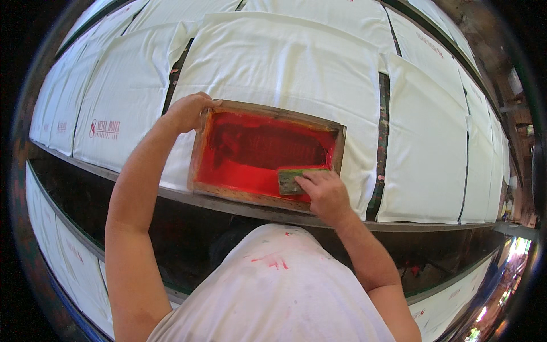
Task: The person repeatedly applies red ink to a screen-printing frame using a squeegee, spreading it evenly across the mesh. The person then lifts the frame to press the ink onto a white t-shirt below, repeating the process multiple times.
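Note:
A wooden-framed printing screen (200, 171) lies on a white cloth (273, 62) at the table's near edge. Bright red ink coats its mesh, with a darker oval patch across the middle. My left hand (191, 111) grips the frame's far left corner, fingers wrapped over the wood. Inside the frame, at the near right, my right hand (326, 194) holds a squeegee (288, 182) with a worn, greenish block. Its edge rests at the red ink. The cloth under the screen is hidden there.
White cloths lie in rows along the long table; one at the left (128, 85) bears a red print. Dark gaps separate them. The table's wooden edge (393, 227) runs just in front of me. Behind me, another table with white cloths (65, 245) curves along the lower left.

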{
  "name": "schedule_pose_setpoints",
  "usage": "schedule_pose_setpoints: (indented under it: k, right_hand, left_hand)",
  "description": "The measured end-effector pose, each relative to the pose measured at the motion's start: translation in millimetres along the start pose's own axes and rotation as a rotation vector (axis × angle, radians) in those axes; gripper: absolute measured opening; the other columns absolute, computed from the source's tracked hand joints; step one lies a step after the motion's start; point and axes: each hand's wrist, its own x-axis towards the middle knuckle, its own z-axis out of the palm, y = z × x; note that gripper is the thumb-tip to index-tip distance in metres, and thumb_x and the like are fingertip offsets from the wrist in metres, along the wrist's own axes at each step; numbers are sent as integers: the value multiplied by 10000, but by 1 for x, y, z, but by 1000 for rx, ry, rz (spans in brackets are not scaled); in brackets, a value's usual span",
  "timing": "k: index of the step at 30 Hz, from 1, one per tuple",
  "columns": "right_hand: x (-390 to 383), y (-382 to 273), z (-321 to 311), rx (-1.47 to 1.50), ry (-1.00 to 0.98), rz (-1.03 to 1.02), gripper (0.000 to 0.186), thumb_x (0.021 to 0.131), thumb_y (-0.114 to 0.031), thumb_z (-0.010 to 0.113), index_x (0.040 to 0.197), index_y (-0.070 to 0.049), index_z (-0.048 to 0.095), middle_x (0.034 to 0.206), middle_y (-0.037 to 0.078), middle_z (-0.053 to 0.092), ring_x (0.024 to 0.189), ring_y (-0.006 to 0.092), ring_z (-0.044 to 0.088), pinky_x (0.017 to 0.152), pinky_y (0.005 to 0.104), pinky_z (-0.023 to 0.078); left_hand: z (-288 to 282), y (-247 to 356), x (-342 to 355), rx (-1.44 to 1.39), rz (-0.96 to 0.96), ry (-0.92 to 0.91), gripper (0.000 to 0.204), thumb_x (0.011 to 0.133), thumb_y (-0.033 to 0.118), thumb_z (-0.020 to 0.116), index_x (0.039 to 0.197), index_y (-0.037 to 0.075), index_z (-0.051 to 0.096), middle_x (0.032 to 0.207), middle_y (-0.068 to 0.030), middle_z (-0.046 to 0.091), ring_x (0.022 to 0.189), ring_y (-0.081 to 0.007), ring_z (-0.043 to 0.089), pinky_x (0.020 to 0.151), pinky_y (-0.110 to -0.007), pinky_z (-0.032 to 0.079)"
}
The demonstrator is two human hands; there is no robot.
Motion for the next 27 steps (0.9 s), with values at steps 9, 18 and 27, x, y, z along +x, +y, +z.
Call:
schedule_pose_setpoints:
  k: [9, 18, 27]
  right_hand:
    - [89, -38, 2, 95, -198, 22, 488, 844, 28, 688, 1288, -110, 835, 1169, 125, 811, 1140, 360, 756, 1010, 483, 599]
    - [205, -69, 67, -23, -56, 76, 552, 829, 33, 723, 1356, -103, 813, 1229, 156, 800, 1164, 387, 738, 1036, 517, 587]
    - [131, -139, 62, -22, -143, 60, 595, 778, -1, 804, 1361, -117, 813, 1278, 137, 803, 1172, 375, 747, 1015, 515, 586]
  left_hand:
    - [4, -5, 5, 129, 22, 38, 744, 838, 22, 847, 1544, 236, 747, 1358, -177, 758, 1271, -418, 747, 1090, -492, 601]
    - [-6, 1, 0, 135, -7, -2, 670, 866, 93, 871, 1495, 305, 776, 1339, -145, 769, 1261, -377, 770, 1009, -514, 637]
    - [4, -17, 2, 69, 73, 72, 443, 901, 164, 859, 1339, 226, 836, 1291, -156, 793, 1206, -397, 796, 963, -543, 654]
